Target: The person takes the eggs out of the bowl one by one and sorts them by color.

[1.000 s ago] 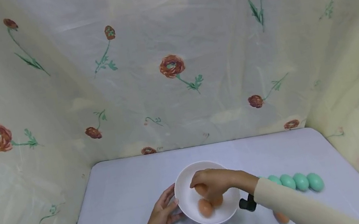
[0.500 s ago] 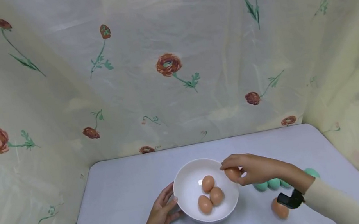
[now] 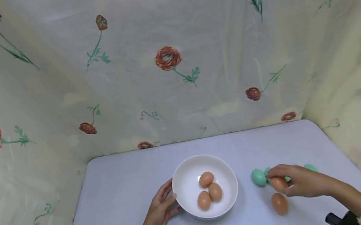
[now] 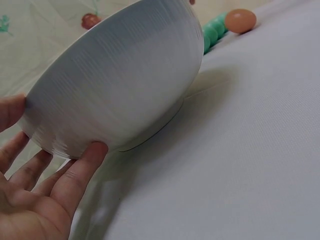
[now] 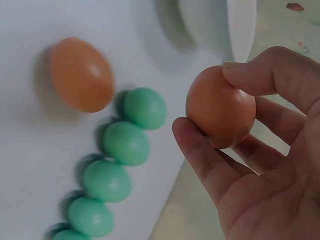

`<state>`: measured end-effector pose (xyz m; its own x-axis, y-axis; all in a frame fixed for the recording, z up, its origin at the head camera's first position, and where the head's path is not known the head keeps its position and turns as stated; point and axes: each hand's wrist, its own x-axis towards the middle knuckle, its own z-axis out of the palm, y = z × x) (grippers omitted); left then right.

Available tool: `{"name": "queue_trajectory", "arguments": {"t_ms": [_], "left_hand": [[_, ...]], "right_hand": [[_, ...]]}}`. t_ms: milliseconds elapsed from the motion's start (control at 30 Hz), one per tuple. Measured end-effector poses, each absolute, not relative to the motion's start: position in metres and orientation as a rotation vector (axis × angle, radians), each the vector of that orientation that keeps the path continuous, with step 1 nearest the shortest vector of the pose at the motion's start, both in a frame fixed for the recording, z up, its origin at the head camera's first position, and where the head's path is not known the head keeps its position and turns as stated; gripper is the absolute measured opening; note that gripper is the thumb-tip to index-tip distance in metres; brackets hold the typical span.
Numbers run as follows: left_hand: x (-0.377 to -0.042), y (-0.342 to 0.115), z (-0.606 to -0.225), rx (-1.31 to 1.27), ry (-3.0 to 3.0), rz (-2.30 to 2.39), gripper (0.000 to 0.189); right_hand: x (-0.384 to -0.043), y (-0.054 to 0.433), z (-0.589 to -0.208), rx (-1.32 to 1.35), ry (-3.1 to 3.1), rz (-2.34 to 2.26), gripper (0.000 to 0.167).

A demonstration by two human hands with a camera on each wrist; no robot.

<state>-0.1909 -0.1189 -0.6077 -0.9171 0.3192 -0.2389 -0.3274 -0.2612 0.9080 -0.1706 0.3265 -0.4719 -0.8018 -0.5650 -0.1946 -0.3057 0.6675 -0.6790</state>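
Pale table (image 3: 123,177), right hand (image 3: 304,181) curled, pinching brown egg (image 5: 216,111)

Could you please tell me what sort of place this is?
Probably a makeshift filming booth: flowered sheeting on three sides, a white table, and black wrist devices suggest it.

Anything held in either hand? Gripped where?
Right hand: a brown egg, pinched by its sides between thumb and fingers. Left hand: no closed grip, spread fingers against the outer wall of the white bowl.
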Motion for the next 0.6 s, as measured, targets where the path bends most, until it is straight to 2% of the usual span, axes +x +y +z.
{"name": "queue_trajectory", "arguments": {"t_ms": [333, 600], "left_hand": [[-0.191, -0.119, -0.607, -0.015, 1.611, 2.219, 0.066], [-0.190, -0.117, -0.607, -0.017, 1.614, 2.213, 0.065]], "right_hand": [[-0.150, 0.364, -0.524, -0.902, 2.703, -0.868, 0.041], [-0.145, 0.374, -0.551, -0.846, 2.803, -0.765, 0.038]]}}
